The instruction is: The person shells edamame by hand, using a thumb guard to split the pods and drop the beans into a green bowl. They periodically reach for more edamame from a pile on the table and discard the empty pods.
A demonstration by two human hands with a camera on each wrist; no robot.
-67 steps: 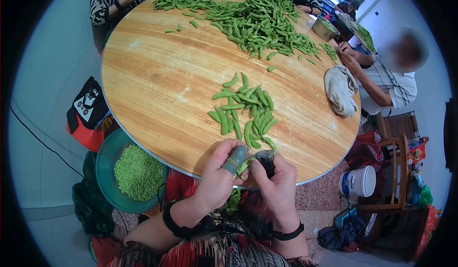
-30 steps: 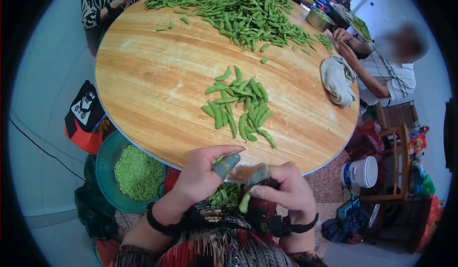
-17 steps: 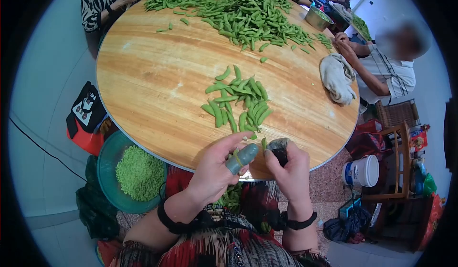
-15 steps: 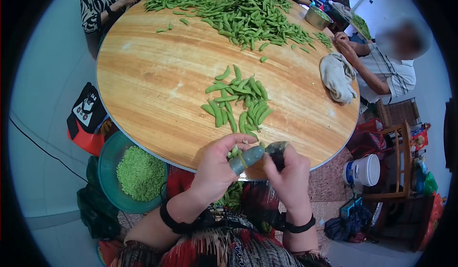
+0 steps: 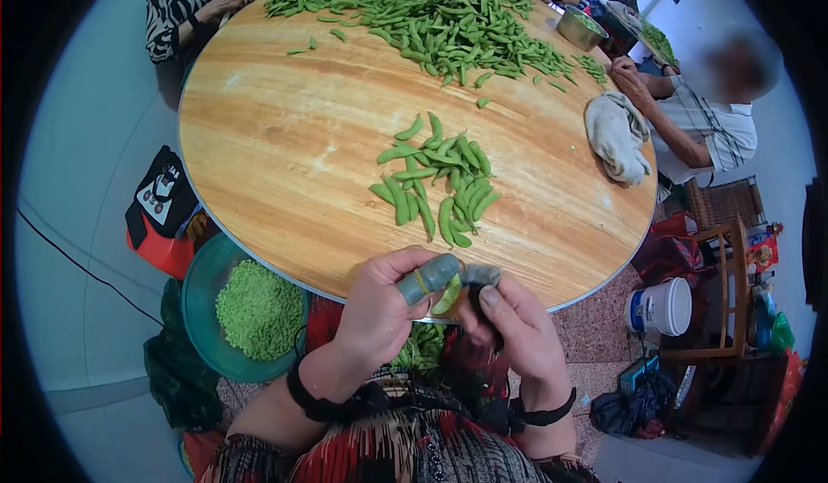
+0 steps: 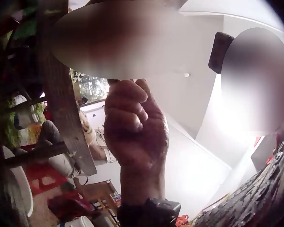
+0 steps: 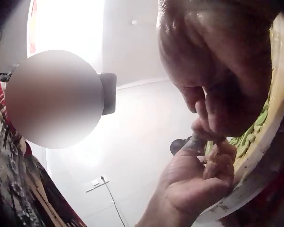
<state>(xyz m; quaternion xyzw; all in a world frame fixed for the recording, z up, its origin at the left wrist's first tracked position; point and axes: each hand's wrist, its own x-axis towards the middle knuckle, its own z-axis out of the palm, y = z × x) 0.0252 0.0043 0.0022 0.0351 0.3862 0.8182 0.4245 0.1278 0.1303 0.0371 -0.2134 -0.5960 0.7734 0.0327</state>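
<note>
In the head view both hands meet over the table's near edge with an edamame pod (image 5: 447, 296) between them. My left hand (image 5: 377, 310) grips the pod beneath its thumb, which wears a grey-green cover (image 5: 429, 279) with a yellow band. My right hand (image 5: 523, 323) has curled fingers at the pod's other side; a dark cover wraps its index finger. In the left wrist view the left hand (image 6: 137, 125) shows curled fingers. The right hand (image 7: 217, 61) hides most of the pod in the right wrist view. A small pile of edamame pods (image 5: 444, 177) lies just beyond the hands.
The round wooden table (image 5: 285, 155) carries a large heap of pods (image 5: 466, 30), a metal bowl (image 5: 582, 28) and a towel (image 5: 617, 138). A green basket (image 5: 200, 310) of shelled beans (image 5: 259, 309) stands lower left. People sit around; a white bucket (image 5: 660, 306) stands right.
The right hand reached down by the lap, then came back up to the left hand with a pod. A pod is now under the left thumb. The near pile has one pod fewer at its front.
</note>
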